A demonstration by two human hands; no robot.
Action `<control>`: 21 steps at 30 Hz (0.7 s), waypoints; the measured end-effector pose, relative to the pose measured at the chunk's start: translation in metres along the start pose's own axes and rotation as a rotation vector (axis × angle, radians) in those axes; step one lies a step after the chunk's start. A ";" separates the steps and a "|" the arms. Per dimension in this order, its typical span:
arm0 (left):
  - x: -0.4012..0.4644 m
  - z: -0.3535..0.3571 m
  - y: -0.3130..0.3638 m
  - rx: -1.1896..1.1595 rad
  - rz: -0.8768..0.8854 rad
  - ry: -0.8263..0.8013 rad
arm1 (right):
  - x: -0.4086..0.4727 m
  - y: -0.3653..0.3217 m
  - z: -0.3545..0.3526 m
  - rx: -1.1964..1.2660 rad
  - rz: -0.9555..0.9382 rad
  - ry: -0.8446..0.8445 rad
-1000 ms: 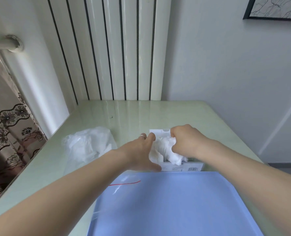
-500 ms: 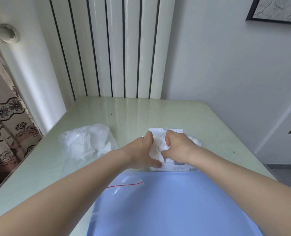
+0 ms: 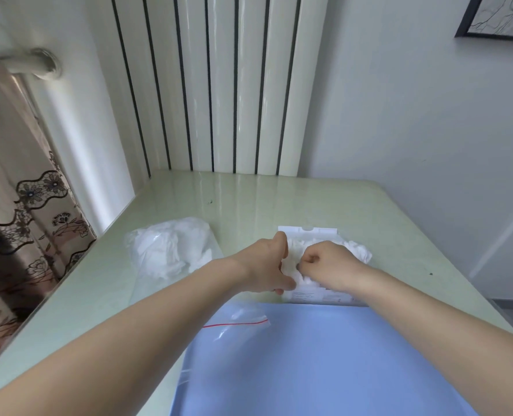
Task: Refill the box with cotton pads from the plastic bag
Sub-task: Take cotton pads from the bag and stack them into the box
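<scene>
A small white cardboard box (image 3: 315,295) is sitting on the pale green glossy desk (image 3: 249,199), just beyond the far edge of a flat light-blue plastic sheet (image 3: 324,364). The box's lid flap is standing open on the side away from the person, and fluffy white cotton pads (image 3: 355,250) are bulging out of the top of the box and spilling toward its right side.

The left hand (image 3: 267,262) is bracing the box on its left side — fingers extended along the box's left edge, thumb lying across its near left corner, nothing gripped. The right hand (image 3: 328,262) is pressing down on the cotton pads over the box, its fingers (image 3: 312,259) curled into a fist against the mass of pads; whether they are actually pinching any pads cannot be told.

To the left of the box, well apart from it, a clear plastic bag (image 3: 174,253) holding more white cotton is lying on the desk — its open mouth, marked by a red zip line (image 3: 234,324), is lying over the near left corner area of the blue sheet, nearer the person than the box.
</scene>
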State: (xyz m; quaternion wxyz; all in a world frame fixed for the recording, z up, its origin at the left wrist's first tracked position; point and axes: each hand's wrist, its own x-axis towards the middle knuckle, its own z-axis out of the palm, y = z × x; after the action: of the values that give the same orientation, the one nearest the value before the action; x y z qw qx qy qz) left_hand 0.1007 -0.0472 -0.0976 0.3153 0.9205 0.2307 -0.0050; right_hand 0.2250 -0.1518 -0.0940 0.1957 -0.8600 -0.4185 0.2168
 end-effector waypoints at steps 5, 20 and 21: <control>-0.004 0.000 0.002 0.033 0.005 -0.011 | -0.005 -0.006 -0.001 -0.126 -0.006 -0.050; -0.106 -0.078 -0.115 -0.109 -0.628 0.383 | -0.134 -0.082 0.079 -0.119 -0.658 -0.251; -0.111 -0.075 -0.121 -0.188 -0.641 0.384 | -0.131 -0.083 0.092 -0.205 -0.698 -0.198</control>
State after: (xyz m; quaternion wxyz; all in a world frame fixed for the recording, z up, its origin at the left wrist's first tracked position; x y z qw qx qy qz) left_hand -0.0609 0.0335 -0.0904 0.3317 0.7529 0.5611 0.0903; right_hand 0.0503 -0.1954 -0.1005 0.1294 -0.6555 -0.7228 0.1762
